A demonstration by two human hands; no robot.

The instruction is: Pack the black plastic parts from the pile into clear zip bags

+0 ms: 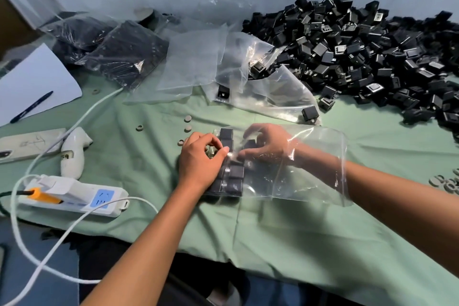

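Note:
A clear zip bag (310, 176) lies flat on the green cloth in front of me. Several black plastic parts (236, 171) sit in rows at its left end. My right hand (265, 143) is inside the bag up to the forearm, fingers curled over a black part there. From outside, my left hand (201, 156) rests on the bag's left end and pinches the plastic between thumb and forefinger. The big pile of black parts (360, 52) fills the far right of the table.
Empty clear bags (193, 64) lie behind the hands, with filled bags (124, 54) at far left. A power strip (74, 196) with cables, a white handheld device (73, 151), paper (37, 77) and a pen (32, 107) lie left. Small grey discs (188, 119) are scattered nearby.

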